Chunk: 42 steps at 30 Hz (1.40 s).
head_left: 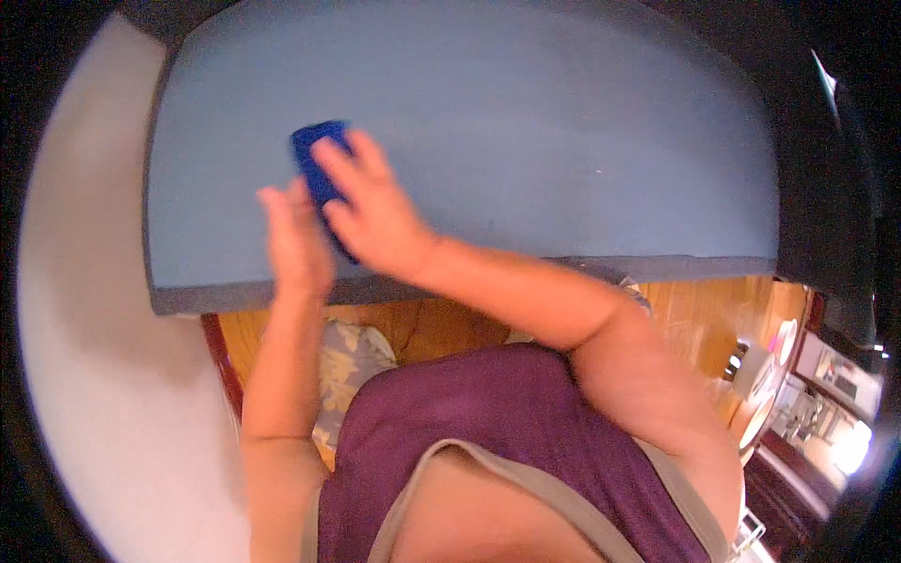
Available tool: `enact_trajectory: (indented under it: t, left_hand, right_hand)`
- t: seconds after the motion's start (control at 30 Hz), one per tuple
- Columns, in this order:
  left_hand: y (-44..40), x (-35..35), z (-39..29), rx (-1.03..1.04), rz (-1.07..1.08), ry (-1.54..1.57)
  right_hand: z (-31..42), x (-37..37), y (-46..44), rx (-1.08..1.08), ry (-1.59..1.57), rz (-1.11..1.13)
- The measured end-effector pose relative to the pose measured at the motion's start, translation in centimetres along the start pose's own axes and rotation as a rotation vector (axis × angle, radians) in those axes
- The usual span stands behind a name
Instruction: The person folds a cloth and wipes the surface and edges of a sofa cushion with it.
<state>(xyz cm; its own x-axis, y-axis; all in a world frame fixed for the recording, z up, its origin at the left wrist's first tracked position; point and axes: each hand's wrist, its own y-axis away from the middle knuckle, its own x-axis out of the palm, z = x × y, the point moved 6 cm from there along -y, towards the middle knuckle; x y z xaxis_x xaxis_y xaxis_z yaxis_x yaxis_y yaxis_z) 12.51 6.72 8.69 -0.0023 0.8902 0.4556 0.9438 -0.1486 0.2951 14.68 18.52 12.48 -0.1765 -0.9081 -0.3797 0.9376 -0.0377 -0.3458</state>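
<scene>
A dark blue oblong thing [313,152], blurred, is held at a slant over the left part of a blue-grey padded surface [526,141]. I cannot make out whether it is a folded cloth or a firm pad. My right hand [380,220] lies across its upper face, with fingers apart and thumb pressed against it. Upright along its left edge is my left hand [300,239], thumb standing away from the fingers. Part of the blue thing is hidden behind both hands, and motion smears the fingertips.
A dark grey border [563,272] runs along the near edge of the padded surface. A pale wall [94,281] rises at the left. Wooden floor [704,319] shows below, with round white-topped furniture [754,419] at the lower right. Patterned fabric [352,361] covers my leg.
</scene>
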Motion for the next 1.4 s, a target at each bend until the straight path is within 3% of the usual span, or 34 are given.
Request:
enact_trajectory:
  t: [0.03, 0.07, 0.17, 0.27, 0.33, 0.37, 0.43, 0.47, 0.5, 0.57, 0.63, 0.67, 0.73, 0.77, 0.8, 0.83, 0.93, 1.0, 1.07, 1.17, 1.23, 1.3, 1.33, 1.4]
  left_hand:
    - [-1.3, -4.0, -1.5, 0.168, -0.273, -0.297]
    - [-1.7, -4.2, -3.8, 0.228, -0.341, -0.369]
    - [-3.9, -10.0, -6.6, 0.367, -0.492, -0.493]
    - [-6.0, -11.2, -4.6, 0.214, -0.525, -0.458]
    - [-5.4, -10.1, -4.0, 0.193, -0.469, -0.501]
    - [-5.6, -8.7, -4.7, 0.221, -0.394, -0.545]
    - [-5.6, -8.2, -4.2, 0.171, -0.360, -0.514]
    - [-5.8, -8.1, -4.6, 0.165, -0.339, -0.516]
    - [-6.2, -7.2, -3.9, 0.152, -0.316, -0.488]
    - [-6.2, -7.0, -4.4, 0.157, -0.253, -0.528]
    - [-6.8, -5.4, -4.0, 0.176, -0.210, -0.556]
    - [-6.2, -5.3, -3.8, 0.170, -0.200, -0.616]
    - [-7.0, -5.3, -2.4, 0.126, -0.165, -0.563]
    - [-6.7, -6.7, -2.0, 0.100, -0.193, -0.501]
    - [-7.6, -6.4, -1.7, 0.105, -0.171, -0.495]
    - [-7.9, -6.8, -1.5, 0.098, -0.186, -0.497]
    - [-6.8, -6.5, -1.9, 0.083, -0.207, -0.512]
    - [-6.3, -6.1, -2.6, 0.073, -0.205, -0.531]
    - [-6.5, -6.0, -3.4, 0.116, -0.163, -0.510]
    - [-6.6, -5.9, -3.1, 0.090, -0.137, -0.530]
    - [-6.2, -4.9, -3.7, 0.106, -0.147, -0.535]
    - [-6.1, -4.6, -3.0, 0.070, -0.124, -0.575]
    - [-6.3, -4.8, -2.5, 0.052, -0.105, -0.577]
    - [-6.7, -4.4, -1.9, 0.037, -0.087, -0.571]
  right_hand:
    - [1.5, 0.1, -0.2, -0.090, 0.064, 0.038]
    - [1.3, 2.6, 0.3, -0.098, 0.159, 0.332]
    - [1.9, 6.0, 8.3, -0.491, 0.508, 0.486]
    - [-0.1, 4.5, 10.4, -0.538, 0.508, 0.550]
    - [-4.2, -2.3, 8.9, -0.191, 0.610, 0.690]
    - [-3.3, -3.3, 8.3, -0.275, 0.651, 0.626]
    - [-9.8, -16.5, 9.7, -0.160, 0.890, 0.437]
    - [-8.8, -16.9, 9.7, -0.186, 0.925, 0.402]
    - [-13.4, -27.0, 10.5, 0.408, 1.070, 0.255]
    - [-15.5, -32.4, 12.2, 0.656, 0.833, -0.065]
    - [-11.1, -32.9, 10.1, 0.310, 1.186, -0.139]
    - [-11.0, -32.7, 9.9, 0.403, 1.103, -0.101]
    - [-4.4, -19.1, 8.1, -0.047, 0.963, 0.329]
    - [-4.4, -18.4, 7.9, 0.179, 0.811, 0.384]
    - [-2.8, -10.1, 9.2, 0.038, 0.745, 0.737]
    - [-2.3, -7.9, 11.6, -0.296, 0.770, 0.538]
    - [-4.8, -8.6, 12.0, -0.197, 0.712, 0.693]
    - [-8.4, -16.0, 11.0, -0.080, 0.826, 0.549]
    - [-10.9, -21.0, 11.4, -0.157, 0.967, 0.358]
    - [-13.7, -34.4, 8.9, 0.950, 0.813, -0.107]
    - [-9.7, -30.3, 6.4, 0.343, 1.058, 0.030]
    - [-8.8, -28.3, 7.9, 0.266, 1.016, 0.155]
    - [-6.3, -22.9, 7.8, 0.012, 0.905, 0.271]
    - [-4.1, -13.8, 10.6, -0.090, 0.770, 0.592]
